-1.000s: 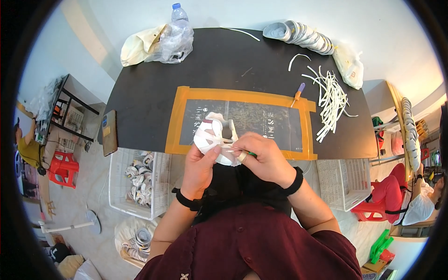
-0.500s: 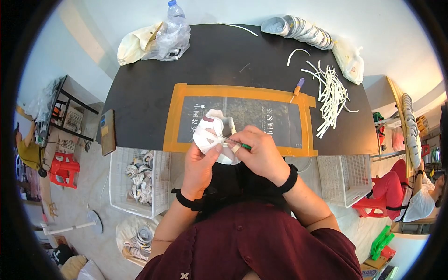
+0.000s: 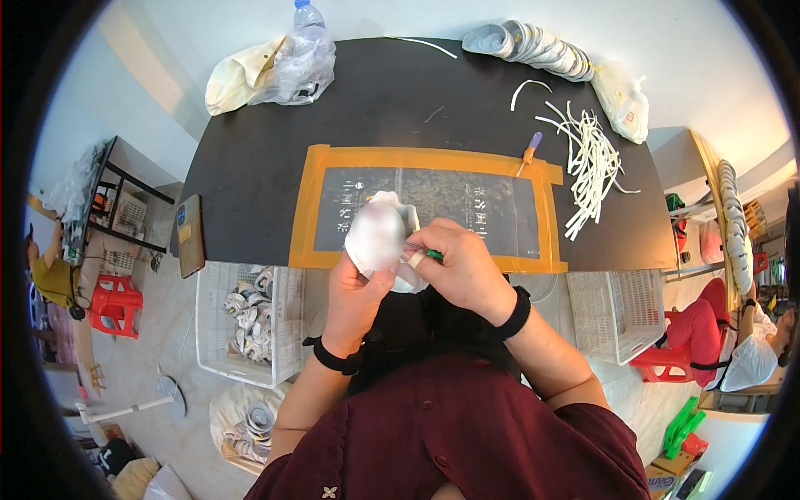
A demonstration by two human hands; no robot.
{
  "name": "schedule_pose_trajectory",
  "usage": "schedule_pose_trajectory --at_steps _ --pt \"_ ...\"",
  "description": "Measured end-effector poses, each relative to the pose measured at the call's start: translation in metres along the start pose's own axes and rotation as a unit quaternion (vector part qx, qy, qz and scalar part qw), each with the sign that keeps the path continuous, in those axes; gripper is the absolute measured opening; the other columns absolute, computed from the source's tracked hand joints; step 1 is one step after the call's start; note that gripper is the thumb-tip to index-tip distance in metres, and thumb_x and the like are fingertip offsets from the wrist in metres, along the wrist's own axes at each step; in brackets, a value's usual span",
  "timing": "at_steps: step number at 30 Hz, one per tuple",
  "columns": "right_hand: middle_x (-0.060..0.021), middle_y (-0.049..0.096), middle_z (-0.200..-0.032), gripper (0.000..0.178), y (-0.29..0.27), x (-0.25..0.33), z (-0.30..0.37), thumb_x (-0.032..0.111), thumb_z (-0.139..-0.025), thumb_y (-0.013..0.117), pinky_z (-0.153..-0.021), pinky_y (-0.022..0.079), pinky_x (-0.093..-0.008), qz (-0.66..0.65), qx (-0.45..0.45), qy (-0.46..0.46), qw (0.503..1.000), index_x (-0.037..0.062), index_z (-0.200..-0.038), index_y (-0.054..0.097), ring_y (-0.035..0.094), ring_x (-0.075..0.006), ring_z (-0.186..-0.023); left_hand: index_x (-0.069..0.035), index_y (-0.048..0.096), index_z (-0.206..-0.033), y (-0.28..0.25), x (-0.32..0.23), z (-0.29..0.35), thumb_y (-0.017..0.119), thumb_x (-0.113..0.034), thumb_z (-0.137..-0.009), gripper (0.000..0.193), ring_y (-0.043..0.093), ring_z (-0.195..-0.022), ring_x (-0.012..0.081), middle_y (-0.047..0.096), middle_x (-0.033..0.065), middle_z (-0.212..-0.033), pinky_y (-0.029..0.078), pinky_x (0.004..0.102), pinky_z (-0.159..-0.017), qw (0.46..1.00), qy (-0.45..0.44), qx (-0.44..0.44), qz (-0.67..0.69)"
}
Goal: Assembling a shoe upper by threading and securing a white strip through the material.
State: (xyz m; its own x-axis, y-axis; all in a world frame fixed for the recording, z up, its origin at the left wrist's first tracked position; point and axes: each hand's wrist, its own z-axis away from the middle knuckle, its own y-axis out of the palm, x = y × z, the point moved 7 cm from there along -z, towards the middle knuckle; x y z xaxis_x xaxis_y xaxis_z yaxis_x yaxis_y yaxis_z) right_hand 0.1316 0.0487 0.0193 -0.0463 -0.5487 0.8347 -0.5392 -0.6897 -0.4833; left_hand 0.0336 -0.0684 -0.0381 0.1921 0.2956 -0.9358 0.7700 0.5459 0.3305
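My left hand (image 3: 358,290) grips a white piece that looks like a shoe upper (image 3: 367,250) above the near edge of the table, thumb on its near side. Part of the piece is blurred. Close against its right side, my right hand (image 3: 462,271) is closed on a thin metal tool with a green handle (image 3: 434,253). Where the tool's tip meets the upper cannot be made out. A pale band wraps one finger of the right hand. Below the hands lies a dark printed sheet (image 3: 450,212), fixed to the table by orange-brown tape (image 3: 433,157).
White laces (image 3: 592,179) lie heaped on the dark table (image 3: 250,175), right of a purple-and-orange-handled tool (image 3: 531,150). Nested grey-white uppers (image 3: 542,52) line the far edge. A phone (image 3: 191,237) rests at left. Crates (image 3: 250,371) (image 3: 618,321) flank me; a person (image 3: 725,333) sits right.
My right hand and the green-handled tool have shifted slightly, and less of the metal shaft shows now. The left hand keeps its hold on the upper. The whole view has moved a little.
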Motion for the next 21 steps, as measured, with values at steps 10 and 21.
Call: schedule_pose_trajectory --at_steps 10,21 --pt "-0.0123 0.059 -0.081 0.011 0.0002 -0.0003 0.0024 0.011 -0.082 0.065 -0.069 0.050 -0.0383 0.006 0.004 -0.003 1.000 0.0044 -0.091 0.068 0.062 -0.0312 -0.077 -0.001 0.052 -0.128 0.0044 -0.0037 0.0013 0.065 -0.004 -0.094 0.037 0.054 -0.104 0.0080 0.059 0.0016 -0.116 0.046 0.0264 -0.090 0.998 0.019 0.012 -0.057" --pt "-0.0129 0.059 -0.083 0.013 0.0021 -0.0004 0.0026 0.015 -0.085 0.066 -0.069 0.050 -0.0392 0.018 0.011 -0.018 1.000 0.0047 -0.094 0.065 0.062 -0.0324 -0.079 0.000 0.052 -0.131 0.0026 -0.0045 0.0019 0.063 -0.001 -0.092 0.040 0.057 -0.110 0.0107 0.061 0.0038 -0.123 0.046 0.0283 -0.094 0.996 0.027 0.005 -0.087"
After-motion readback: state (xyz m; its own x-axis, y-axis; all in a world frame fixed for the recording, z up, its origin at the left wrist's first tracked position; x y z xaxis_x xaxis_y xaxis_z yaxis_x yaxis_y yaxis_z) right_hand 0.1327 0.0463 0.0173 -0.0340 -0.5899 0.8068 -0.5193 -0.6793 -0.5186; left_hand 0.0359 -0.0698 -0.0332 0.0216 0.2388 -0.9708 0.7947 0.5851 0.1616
